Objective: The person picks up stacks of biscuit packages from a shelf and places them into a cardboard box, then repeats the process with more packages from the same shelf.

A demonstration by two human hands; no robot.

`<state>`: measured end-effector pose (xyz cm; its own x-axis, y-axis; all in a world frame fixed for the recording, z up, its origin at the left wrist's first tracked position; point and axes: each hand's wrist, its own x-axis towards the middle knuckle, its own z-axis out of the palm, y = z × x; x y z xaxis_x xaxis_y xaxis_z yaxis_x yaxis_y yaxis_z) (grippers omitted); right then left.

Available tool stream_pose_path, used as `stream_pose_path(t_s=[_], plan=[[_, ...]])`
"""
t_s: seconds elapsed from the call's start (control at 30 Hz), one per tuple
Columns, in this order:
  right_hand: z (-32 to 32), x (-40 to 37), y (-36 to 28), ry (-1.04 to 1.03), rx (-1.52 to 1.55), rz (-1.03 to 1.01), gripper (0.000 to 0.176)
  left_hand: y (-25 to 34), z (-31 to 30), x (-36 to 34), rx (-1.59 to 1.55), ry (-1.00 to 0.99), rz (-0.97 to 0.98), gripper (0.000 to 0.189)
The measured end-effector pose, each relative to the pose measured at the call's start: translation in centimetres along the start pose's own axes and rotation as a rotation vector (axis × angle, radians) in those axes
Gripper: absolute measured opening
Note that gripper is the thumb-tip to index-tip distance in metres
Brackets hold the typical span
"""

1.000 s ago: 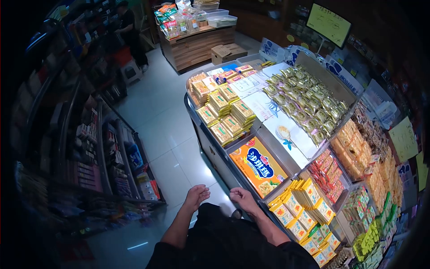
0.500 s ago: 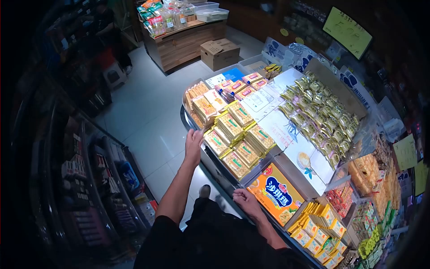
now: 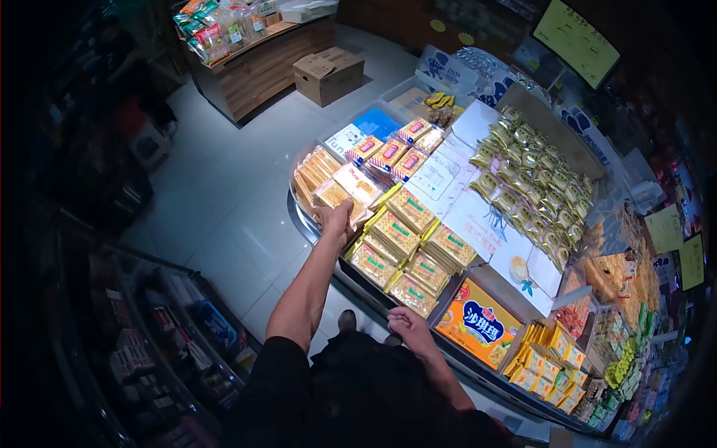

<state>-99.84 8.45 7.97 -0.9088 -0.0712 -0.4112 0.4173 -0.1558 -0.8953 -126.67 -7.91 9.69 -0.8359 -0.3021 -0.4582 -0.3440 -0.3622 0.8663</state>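
My left hand [image 3: 334,222] is at the near end of the stand, fingers closed on the edge of a clear-wrapped biscuit pack [image 3: 334,196]. A paler wrapped pack [image 3: 357,181] lies just beyond it, beside a row of long thin biscuits [image 3: 314,171]. Yellow-edged biscuit packs [image 3: 396,231] are stacked in rows to the right of this hand. My right hand [image 3: 409,326] hovers by the stand's front edge, below those stacks, with its fingers curled in and nothing visible in them. An orange box [image 3: 478,323] with a blue label is nearest on its right.
Gold-wrapped cakes [image 3: 534,175] cover white boxes at the back, under a yellow sign [image 3: 575,42]. Small yellow packets [image 3: 551,366] fill the right corner. A cardboard box [image 3: 328,77] stands on the floor by a wooden counter [image 3: 254,71]. Dark shelves [image 3: 149,336] line the left.
My left hand has moved from beside the stand's edge onto the biscuit pack. My right hand stays curled near the front edge. The view has shifted slightly.
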Motion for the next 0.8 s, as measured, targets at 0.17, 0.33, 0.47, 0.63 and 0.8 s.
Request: stream_pose_path(t_s=[0.17,0.33,0.47,0.63,0.8], plan=[[0.4,0.9,-0.5,0.022,-0.004,-0.015,0.03,1.5,0.4,-1.0,-0.047,0.138,0.008,0.058],[0.1,0.7,-0.6,0.011,-0.062,-0.024,0.03,-0.5,-0.8,2.2,-0.102,0.046,-0.034,0.058],[-0.2,0.8,-1.1,0.01,-0.047,-0.033,0.029,0.6,-2.2,2.0,-0.346,-0.127,-0.121,0.055],[-1.1,1.1,-2.1,-0.005,-0.077,-0.073,0.031,1.1,-5.9,2.4,-0.618,-0.298,-0.157,0.052],[-1.1,2.5,-8.3,-0.05,-0.19,-0.174,0.027,1.8,-9.0,0.8,-0.721,-0.474,-0.155,0.054]])
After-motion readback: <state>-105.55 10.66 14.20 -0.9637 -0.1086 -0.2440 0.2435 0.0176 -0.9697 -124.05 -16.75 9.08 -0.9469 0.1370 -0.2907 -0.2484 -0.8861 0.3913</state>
